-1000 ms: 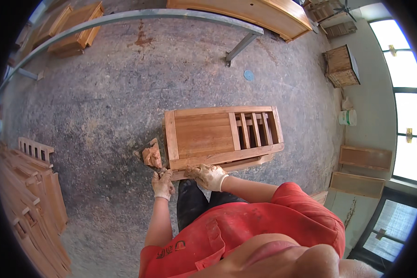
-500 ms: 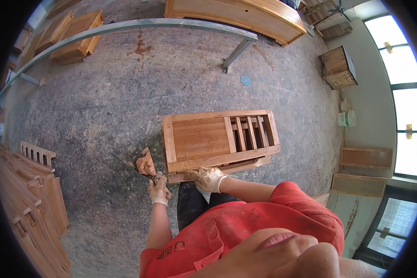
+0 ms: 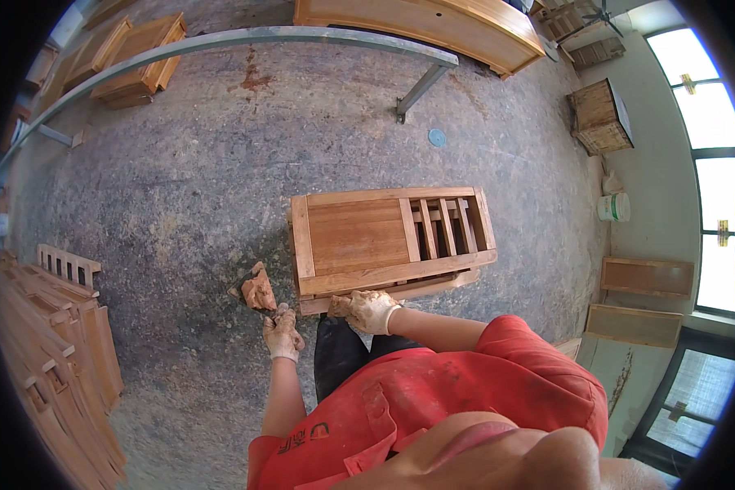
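My left hand [image 3: 282, 331], in a stained whitish glove, is closed around the near end of a dark, flat putty board that carries a lump of reddish-brown putty [image 3: 258, 291]. Beside it lies a stack of wooden frame panels [image 3: 359, 237]; the top one has a solid section on the left and slats on the right. My right hand [image 3: 369, 311], in a smeared white glove, is closed at the near edge of this stack. Whatever it grips is hidden by the fingers and brown smears.
A grey metal rail [image 3: 269, 34] on legs crosses the floor beyond the panels. Wooden cabinets [image 3: 143, 61] stand behind it. At left lean many wooden frames [image 3: 49, 359]. Along the right wall are a white bucket [image 3: 614, 207], a wooden box [image 3: 600, 117] and two panels [image 3: 647, 278].
The view has shifted slightly, so the whole scene sits a few pixels to the right. Both hands keep nearly the same place and grip.
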Action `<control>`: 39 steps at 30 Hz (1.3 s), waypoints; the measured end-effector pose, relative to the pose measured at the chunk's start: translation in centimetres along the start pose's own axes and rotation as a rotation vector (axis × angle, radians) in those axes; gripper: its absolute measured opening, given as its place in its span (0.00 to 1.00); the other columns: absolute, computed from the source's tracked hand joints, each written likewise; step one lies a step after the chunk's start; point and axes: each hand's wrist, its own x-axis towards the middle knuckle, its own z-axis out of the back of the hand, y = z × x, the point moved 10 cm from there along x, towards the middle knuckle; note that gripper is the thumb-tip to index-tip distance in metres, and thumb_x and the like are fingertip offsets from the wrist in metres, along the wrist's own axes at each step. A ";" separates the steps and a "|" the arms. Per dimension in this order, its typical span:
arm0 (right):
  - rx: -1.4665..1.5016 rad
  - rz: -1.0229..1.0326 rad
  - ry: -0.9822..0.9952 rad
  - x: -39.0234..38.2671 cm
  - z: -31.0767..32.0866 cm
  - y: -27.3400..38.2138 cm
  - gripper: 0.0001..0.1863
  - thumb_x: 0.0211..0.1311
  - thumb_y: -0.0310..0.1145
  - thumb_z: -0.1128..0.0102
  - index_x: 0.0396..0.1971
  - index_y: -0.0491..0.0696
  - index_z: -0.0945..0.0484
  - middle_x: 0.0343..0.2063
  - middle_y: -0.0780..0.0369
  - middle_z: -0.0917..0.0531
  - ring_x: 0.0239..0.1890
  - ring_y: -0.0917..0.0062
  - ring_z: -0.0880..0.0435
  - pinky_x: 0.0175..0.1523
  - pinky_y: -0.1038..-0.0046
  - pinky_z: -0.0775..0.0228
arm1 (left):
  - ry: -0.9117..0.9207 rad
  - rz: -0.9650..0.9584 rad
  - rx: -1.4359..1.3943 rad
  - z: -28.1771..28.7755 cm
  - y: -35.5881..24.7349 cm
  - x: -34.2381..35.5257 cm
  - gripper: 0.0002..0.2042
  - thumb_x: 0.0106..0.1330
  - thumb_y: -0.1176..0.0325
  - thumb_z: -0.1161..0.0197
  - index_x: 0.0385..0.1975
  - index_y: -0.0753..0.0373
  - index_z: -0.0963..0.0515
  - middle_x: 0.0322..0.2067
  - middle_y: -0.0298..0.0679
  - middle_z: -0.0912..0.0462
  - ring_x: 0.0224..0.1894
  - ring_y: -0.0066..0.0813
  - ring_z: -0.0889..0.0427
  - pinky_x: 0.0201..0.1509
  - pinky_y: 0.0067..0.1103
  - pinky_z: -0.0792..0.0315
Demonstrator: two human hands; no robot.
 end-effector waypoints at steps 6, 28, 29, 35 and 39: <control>0.009 -0.014 0.026 0.2 -1.3 0.3 0.15 0.60 0.37 0.49 0.47 0.59 0.24 0.39 0.59 0.18 0.35 0.58 0.17 0.38 0.59 0.25 | 0.024 -0.018 0.019 2.6 0.9 1.0 0.13 0.56 0.76 0.38 0.42 0.62 0.23 0.32 0.39 0.18 0.20 0.20 0.26 0.12 0.13 0.44; -0.163 -0.052 -0.055 6.1 -3.7 -0.9 0.16 0.62 0.47 0.47 0.46 0.57 0.26 0.39 0.59 0.24 0.34 0.60 0.19 0.35 0.61 0.26 | -0.073 0.156 0.000 2.1 1.4 -4.0 0.09 0.54 0.76 0.35 0.34 0.59 0.25 0.18 0.29 0.28 0.07 0.15 0.47 0.08 0.16 0.58; -0.201 -0.068 -0.033 6.7 -4.0 -1.0 0.16 0.62 0.47 0.48 0.46 0.58 0.26 0.40 0.59 0.24 0.34 0.60 0.19 0.36 0.62 0.26 | -0.078 0.165 0.004 2.4 1.6 -4.0 0.10 0.54 0.76 0.35 0.35 0.59 0.25 0.18 0.29 0.28 0.07 0.14 0.47 0.08 0.16 0.58; -0.414 -0.188 0.166 6.3 -4.6 -2.4 0.17 0.64 0.49 0.52 0.49 0.60 0.26 0.43 0.60 0.25 0.36 0.60 0.19 0.36 0.61 0.25 | -0.107 0.191 0.009 4.2 1.6 -3.4 0.14 0.53 0.73 0.32 0.41 0.58 0.22 0.25 0.33 0.21 0.08 0.13 0.45 0.08 0.15 0.57; -0.463 -0.153 0.172 7.5 -4.3 -1.3 0.18 0.64 0.49 0.53 0.52 0.62 0.28 0.45 0.60 0.26 0.36 0.59 0.20 0.37 0.59 0.26 | -0.065 0.159 -0.042 4.6 1.7 -2.6 0.14 0.53 0.73 0.32 0.41 0.58 0.22 0.25 0.33 0.21 0.08 0.13 0.45 0.09 0.15 0.57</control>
